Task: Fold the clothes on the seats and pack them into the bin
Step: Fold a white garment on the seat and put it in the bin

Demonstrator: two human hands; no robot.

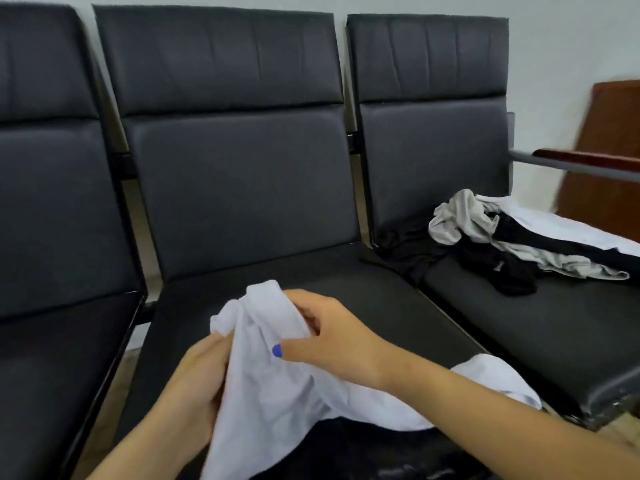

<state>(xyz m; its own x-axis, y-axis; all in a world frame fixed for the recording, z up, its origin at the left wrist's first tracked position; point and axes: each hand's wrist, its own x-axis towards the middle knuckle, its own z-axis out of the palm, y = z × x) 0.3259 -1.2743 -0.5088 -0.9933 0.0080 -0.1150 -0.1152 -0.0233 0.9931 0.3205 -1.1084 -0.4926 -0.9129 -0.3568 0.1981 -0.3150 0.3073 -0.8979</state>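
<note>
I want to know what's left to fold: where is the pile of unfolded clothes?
In the head view, the pile of clothes lies on the right-hand seat, near its backrest, beside the wooden armrest.

You have a white garment [277,393] bunched up over the front of the middle seat [346,292], crumpled and unfolded, its top edge gathered and its lower part trailing toward you and off to your right. On the right seat [519,327] lies a loose heap of clothes [502,244]: a light grey piece crumpled on top, black fabric spread beneath and spilling toward the seat's left edge, and a white piece at the far right.
</note>
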